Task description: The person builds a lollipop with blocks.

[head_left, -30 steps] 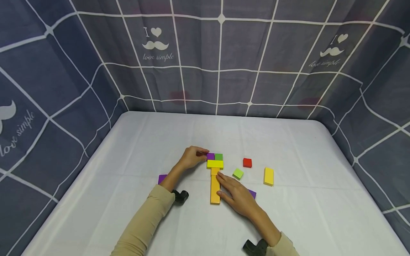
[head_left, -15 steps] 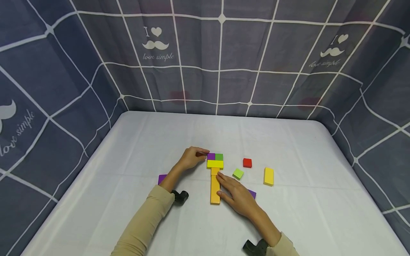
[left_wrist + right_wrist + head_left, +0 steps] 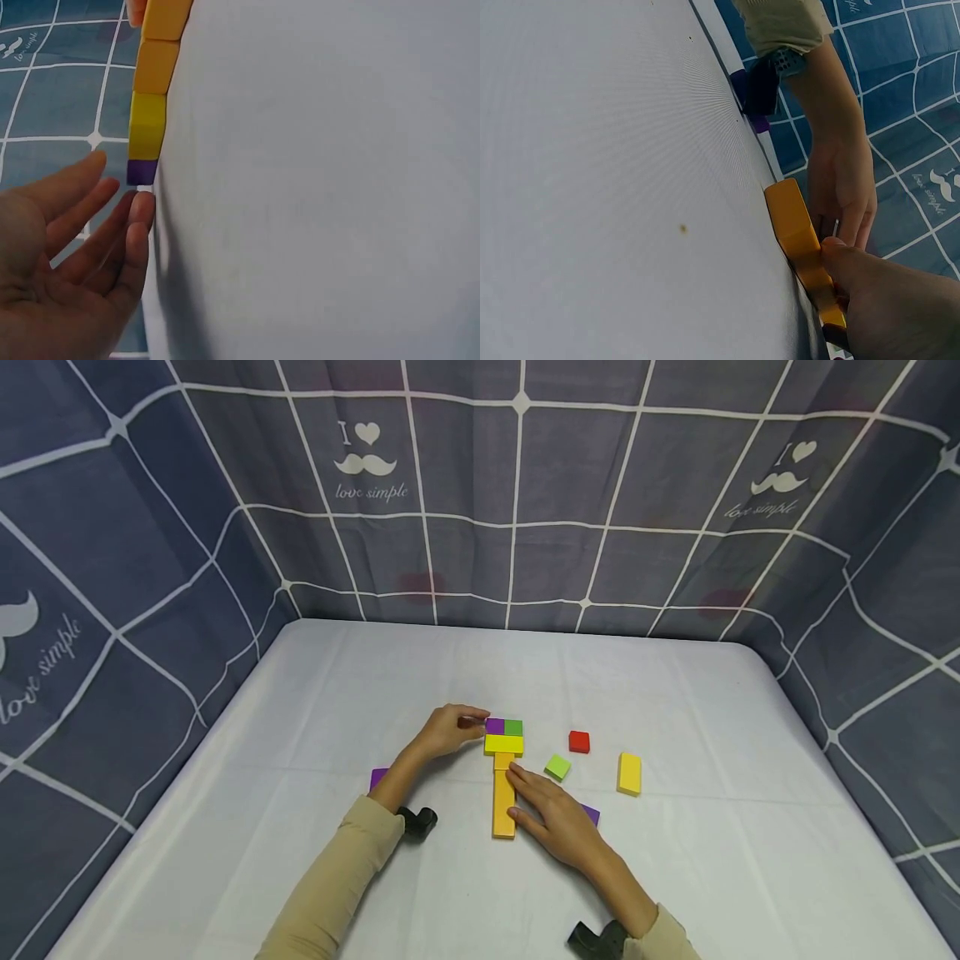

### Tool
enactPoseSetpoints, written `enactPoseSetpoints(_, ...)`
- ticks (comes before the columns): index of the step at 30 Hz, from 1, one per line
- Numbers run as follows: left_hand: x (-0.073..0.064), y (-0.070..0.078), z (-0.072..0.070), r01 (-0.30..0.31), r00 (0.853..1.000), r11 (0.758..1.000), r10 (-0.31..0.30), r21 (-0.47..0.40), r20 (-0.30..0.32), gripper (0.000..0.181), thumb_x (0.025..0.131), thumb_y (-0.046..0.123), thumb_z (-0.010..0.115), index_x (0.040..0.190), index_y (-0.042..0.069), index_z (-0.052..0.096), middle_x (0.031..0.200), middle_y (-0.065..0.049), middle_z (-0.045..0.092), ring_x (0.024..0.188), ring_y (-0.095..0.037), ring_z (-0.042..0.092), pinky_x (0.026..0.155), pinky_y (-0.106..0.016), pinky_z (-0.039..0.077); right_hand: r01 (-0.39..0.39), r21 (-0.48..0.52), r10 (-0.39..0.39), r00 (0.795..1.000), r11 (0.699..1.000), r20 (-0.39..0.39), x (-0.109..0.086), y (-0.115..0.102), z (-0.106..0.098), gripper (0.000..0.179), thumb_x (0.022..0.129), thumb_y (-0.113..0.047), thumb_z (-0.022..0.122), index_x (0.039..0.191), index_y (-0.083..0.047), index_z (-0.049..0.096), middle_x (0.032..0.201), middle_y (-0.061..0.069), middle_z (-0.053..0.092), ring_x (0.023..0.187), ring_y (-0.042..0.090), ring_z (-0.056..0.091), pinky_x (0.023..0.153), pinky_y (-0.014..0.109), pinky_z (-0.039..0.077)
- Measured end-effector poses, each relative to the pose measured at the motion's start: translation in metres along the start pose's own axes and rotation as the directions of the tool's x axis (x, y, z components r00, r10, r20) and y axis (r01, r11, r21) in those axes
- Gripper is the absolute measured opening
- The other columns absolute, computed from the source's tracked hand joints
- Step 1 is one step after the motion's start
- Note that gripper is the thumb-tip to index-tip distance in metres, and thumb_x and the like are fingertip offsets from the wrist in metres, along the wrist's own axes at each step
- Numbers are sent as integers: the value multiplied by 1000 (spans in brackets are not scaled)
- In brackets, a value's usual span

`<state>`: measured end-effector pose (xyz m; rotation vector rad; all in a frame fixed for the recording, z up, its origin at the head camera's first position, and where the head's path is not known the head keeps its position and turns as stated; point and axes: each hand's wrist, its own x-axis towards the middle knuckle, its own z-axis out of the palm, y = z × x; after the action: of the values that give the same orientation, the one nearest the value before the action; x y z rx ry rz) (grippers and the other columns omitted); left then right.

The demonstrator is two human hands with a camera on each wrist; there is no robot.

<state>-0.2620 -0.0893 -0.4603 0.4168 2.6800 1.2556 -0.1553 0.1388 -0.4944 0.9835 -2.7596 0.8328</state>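
A row of wooden blocks lies on the white cloth: a long orange block (image 3: 504,810), a short orange block (image 3: 504,762), a yellow block (image 3: 503,745) set crosswise, then a purple block (image 3: 495,727) and a green block (image 3: 513,727) side by side at the far end. Beside the purple block is my left hand (image 3: 448,729); in the left wrist view its loosely bent fingers are just short of the purple block (image 3: 142,172) and hold nothing. My right hand (image 3: 558,822) lies with extended fingers against the right side of the orange blocks, its thumb touching the long one (image 3: 793,221).
To the right lie a red block (image 3: 579,742), a light green block (image 3: 557,767) and a yellow block (image 3: 629,774). One purple block (image 3: 592,814) is partly behind my right hand, another purple block (image 3: 378,777) behind my left wrist. Grid-patterned curtains (image 3: 480,560) enclose the table.
The purple and green blocks have shifted very slightly right, and my left hand has moved a little with them. My right hand has stayed in place.
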Motion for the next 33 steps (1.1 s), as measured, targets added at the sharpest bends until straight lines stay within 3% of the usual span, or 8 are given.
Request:
enactPoseSetpoints(7,-20,2,-21,-3,1000,1000,3,-29,-10,37,85,20,68,120,11,63,116,-6,62,95,-20,61,78,-32,52,-3,5,3,1000,1000,-1,0,1,1,55,93,-38,52,141,-15,40,146,-5,35,131,17,35,105,40,31)
enactPoseSetpoints(19,-73,-29,-66,-91,990,995,85,-47,-112,43,85,27,68,122,7,61,118,-4,61,98,-21,60,84,-37,49,7,8,-7,1000,1000,-10,0,-1,1,54,93,-37,53,140,-13,41,145,-2,37,131,20,35,105,41,32)
enactPoseSetpoints(28,-118,-64,-80,-127,991,989,123,-76,-51,56,81,25,72,129,3,53,124,-9,58,110,-27,55,91,-43,45,5,4,-5,1000,1000,-12,0,-1,1,54,93,-37,53,140,-14,41,145,-3,37,131,19,36,105,40,32)
enactPoseSetpoints(33,-137,-75,-82,-132,991,987,131,-87,-27,66,76,25,76,131,1,49,125,-12,57,114,-28,53,96,-42,41,7,1,-7,1000,1000,-7,0,0,1,54,93,-38,52,141,-14,40,145,-3,36,131,18,35,105,39,31)
